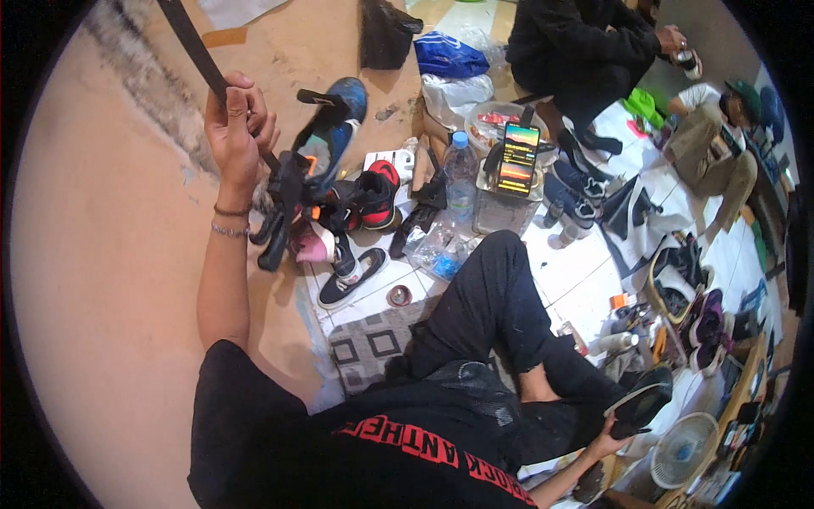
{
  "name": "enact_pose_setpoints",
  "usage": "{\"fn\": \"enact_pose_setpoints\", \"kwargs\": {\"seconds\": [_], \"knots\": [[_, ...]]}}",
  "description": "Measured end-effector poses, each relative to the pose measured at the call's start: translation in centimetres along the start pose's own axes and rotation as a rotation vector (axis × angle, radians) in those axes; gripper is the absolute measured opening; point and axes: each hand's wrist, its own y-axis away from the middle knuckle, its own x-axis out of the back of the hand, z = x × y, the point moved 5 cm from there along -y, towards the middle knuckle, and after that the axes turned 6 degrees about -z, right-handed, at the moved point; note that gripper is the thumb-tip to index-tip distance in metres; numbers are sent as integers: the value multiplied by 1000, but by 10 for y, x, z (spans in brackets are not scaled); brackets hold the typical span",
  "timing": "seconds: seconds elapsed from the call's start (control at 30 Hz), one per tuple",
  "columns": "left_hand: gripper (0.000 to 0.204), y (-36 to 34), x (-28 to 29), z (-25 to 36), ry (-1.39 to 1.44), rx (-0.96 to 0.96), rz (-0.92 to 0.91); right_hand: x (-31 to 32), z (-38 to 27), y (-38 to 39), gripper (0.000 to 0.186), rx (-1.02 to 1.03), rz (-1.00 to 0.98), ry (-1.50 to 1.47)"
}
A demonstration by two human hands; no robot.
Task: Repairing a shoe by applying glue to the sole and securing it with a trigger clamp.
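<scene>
My left hand (239,127) is raised beside the wall, its fingers closed round a long dark strap (193,41). The strap runs from the top edge down past my fist toward a heap of shoes. Low on the right, my right hand (607,439) grips a black shoe (646,399) beside my crossed legs. Part of that hand's fingers is hidden by the shoe. Below my left hand lie a blue sneaker (346,106), a red and black sneaker (378,193), a pink shoe (314,244) and a black slip-on shoe (354,278) with a white sole edge.
A water bottle (459,174) stands near a lit phone (518,159) propped on a clear container. A roll of tape (399,295) lies by the patterned mat (365,348). At right are a fan (685,450) and more shoes (705,327). Two people sit farther off.
</scene>
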Motion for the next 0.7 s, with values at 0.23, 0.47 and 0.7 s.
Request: {"fn": "enact_pose_setpoints", "kwargs": {"seconds": [0.23,0.47,0.7], "knots": [[23,-102,108,-134,-276,221,-28,-1,-24,19,82,56,6,75],[26,-105,143,-248,-308,248,167,-1,-13,25,82,-42,4,86],[37,-83,105,-364,-364,386,181,4,-13,29,87,-133,-16,42]]}}
